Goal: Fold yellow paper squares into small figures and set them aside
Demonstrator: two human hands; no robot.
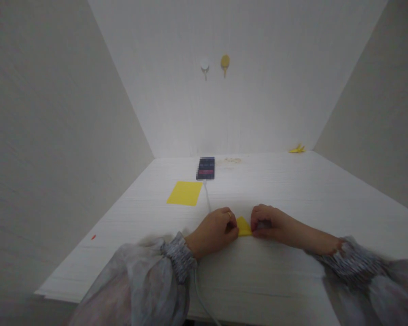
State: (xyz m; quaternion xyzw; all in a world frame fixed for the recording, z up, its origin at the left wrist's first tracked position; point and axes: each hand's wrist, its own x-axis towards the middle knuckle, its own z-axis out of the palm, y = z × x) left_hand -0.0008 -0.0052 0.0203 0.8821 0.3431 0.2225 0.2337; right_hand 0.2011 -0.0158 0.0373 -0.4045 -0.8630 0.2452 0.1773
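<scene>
Between my two hands a small piece of folded yellow paper [244, 227] lies at the near middle of the white table; its visible part tapers to a point away from me. My left hand [219, 232] pinches its left edge, with a ring on one finger. At the right edge, my right hand [270, 222] has thumb and fingers closed on the paper's corner. The fingertips cover both ends of the piece. Beyond my left hand lies a flat square sheet of yellow paper [185, 193].
A phone [206, 168] with a white cable [207, 198] lies behind the sheet; the cable runs under my left arm. A folded yellow paper shape [297, 149] sits in the back right corner. White panels enclose the table, with a white hook [204, 66] and a yellow hook [225, 62] behind.
</scene>
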